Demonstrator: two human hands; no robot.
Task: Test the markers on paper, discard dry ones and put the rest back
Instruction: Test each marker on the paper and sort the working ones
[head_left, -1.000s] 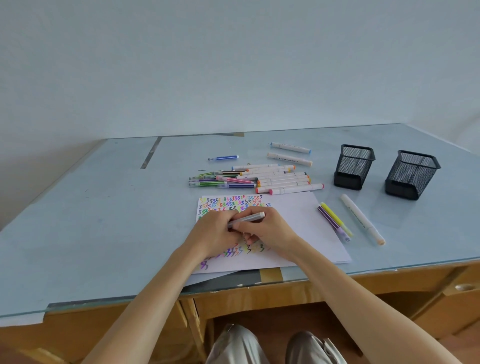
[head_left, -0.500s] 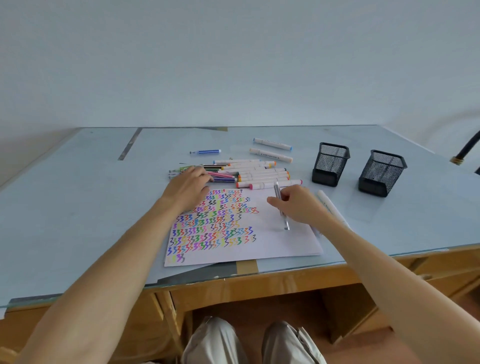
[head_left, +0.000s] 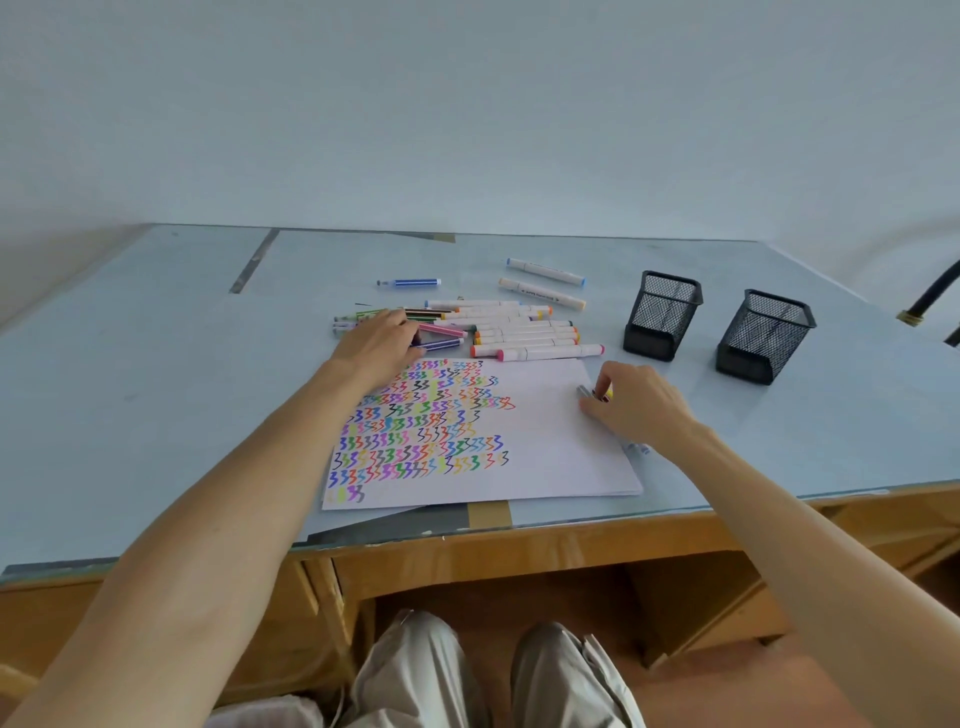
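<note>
The grey-barrelled marker with a pale cap (head_left: 589, 392) lies at the right edge of the white paper sheet covered with coloured zigzag scribbles (head_left: 545, 441), and the right hand (head_left: 636, 402) is on it, fingers curled around its near part, so only the far tip shows. Its long axis seems to run from about ten o'clock to four o'clock, under the palm, with a bit of yellow beside it that I cannot identify. From this grip, the two black wire-mesh pen holders stand at about one and two o'clock: the nearer holder (head_left: 662, 317) and the farther right holder (head_left: 763, 338), both well apart from the hand; the right hand is clearly the nearer one to them. I judge that the next move is to drop or sort this marker. The left hand (head_left: 376, 340) rests at eleven o'clock of the sheet on the heap of thin striped pens (head_left: 441, 332), fingers bent over them, though I cannot tell if it pinches one. Beside it lies the row of white double-ended markers (head_left: 524, 335).
</note>
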